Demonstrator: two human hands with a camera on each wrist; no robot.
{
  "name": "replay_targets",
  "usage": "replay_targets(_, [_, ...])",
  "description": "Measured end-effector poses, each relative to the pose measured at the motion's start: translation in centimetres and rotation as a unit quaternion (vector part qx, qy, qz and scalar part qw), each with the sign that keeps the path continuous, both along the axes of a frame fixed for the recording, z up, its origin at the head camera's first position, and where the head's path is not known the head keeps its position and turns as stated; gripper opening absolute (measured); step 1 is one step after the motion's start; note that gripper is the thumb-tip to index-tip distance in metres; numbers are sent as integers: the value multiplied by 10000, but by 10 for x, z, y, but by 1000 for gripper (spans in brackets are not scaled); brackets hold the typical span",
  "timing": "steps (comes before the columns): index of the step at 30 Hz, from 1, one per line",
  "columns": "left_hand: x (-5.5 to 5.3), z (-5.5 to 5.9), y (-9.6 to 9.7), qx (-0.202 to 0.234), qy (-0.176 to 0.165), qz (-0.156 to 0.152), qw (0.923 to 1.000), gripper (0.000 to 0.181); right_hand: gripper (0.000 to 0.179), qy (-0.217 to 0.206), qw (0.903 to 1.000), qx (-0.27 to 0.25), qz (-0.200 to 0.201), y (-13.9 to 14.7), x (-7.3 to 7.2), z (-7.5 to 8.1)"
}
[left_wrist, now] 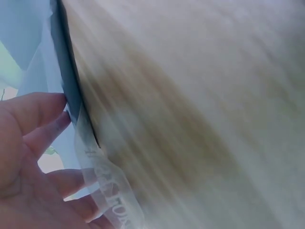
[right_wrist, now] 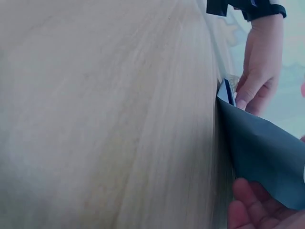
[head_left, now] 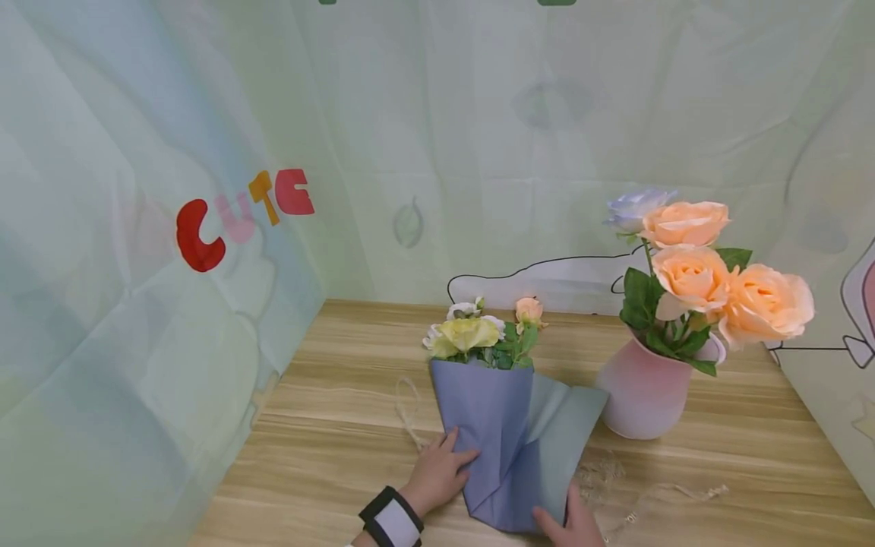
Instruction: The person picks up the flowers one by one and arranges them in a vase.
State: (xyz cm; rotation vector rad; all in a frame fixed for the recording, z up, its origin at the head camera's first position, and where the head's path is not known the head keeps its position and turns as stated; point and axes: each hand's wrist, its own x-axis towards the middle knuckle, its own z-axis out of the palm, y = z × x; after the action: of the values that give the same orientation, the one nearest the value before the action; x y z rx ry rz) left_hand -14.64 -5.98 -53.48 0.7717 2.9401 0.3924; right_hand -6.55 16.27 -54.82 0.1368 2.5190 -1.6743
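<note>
Purple-blue wrapping paper (head_left: 481,410) lies around a small bunch of artificial flowers, with a pale yellow bloom (head_left: 465,334) and a peach bud (head_left: 529,311) showing above it. Its left side is folded over the stems, which are hidden; the grey-green right flap (head_left: 563,422) spreads outward. My left hand (head_left: 437,471) rests against the left edge, fingers extended on the paper. A sheer lettered ribbon (left_wrist: 112,191) runs by its fingers. At the lower right edge, my right hand (head_left: 576,520) pinches the flap, thumb over the paper and fingers beyond its edge.
A pink-and-white vase (head_left: 645,391) with large peach roses (head_left: 693,277) and a pale blue rose stands right of the paper. The sheer ribbon (head_left: 673,494) trails across the wooden table (head_left: 328,425) at lower right. Printed cloth walls (head_left: 410,137) enclose the table.
</note>
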Motion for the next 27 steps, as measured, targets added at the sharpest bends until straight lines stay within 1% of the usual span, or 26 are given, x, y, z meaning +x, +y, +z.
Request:
replay_targets(3, [1,0,0,3,-22,25,10000,33,74,-140,9997,-47,-201,5,-1,0])
replay_targets(4, [1,0,0,-4,-23,30,10000,33,75,-130,9995,-146,-242,7,-1,-1])
replay_targets(8, [2,0,0,-27,-48,47,10000,34,78,-91,9995,-66,-308,12,0,-3])
replay_targets(9, [2,0,0,-27,-51,51,10000,34,78,13,9995,7,-315,13,0,-4])
replay_targets(11, [2,0,0,-24,-61,54,10000,34,79,80,9992,212,-344,15,2,-5])
replay_targets(14, [2,0,0,8,-74,66,10000,34,84,346,9981,341,-379,17,3,-9])
replay_targets(15, [2,0,0,17,-76,67,9999,34,86,545,9969,421,-372,18,3,-12])
replay_targets(18, [2,0,0,60,-91,72,9999,34,95,621,9961,520,-362,20,3,-14])
replay_targets(21, [2,0,0,100,-115,78,9999,34,100,303,9960,757,-363,21,4,-13])
replay_targets(22, [2,-1,0,108,-122,79,9998,34,103,102,9961,813,-341,20,4,-11])
replay_targets(23, [1,-1,0,113,-132,79,9998,34,103,-1,9957,864,-332,20,4,-10])
replay_targets(25, [1,-1,-1,130,-164,77,9998,34,106,-103,9931,1126,-301,20,3,-11])
replay_targets(27, [1,-1,-1,136,-199,70,9997,34,108,-87,9905,1344,-269,20,2,-13])
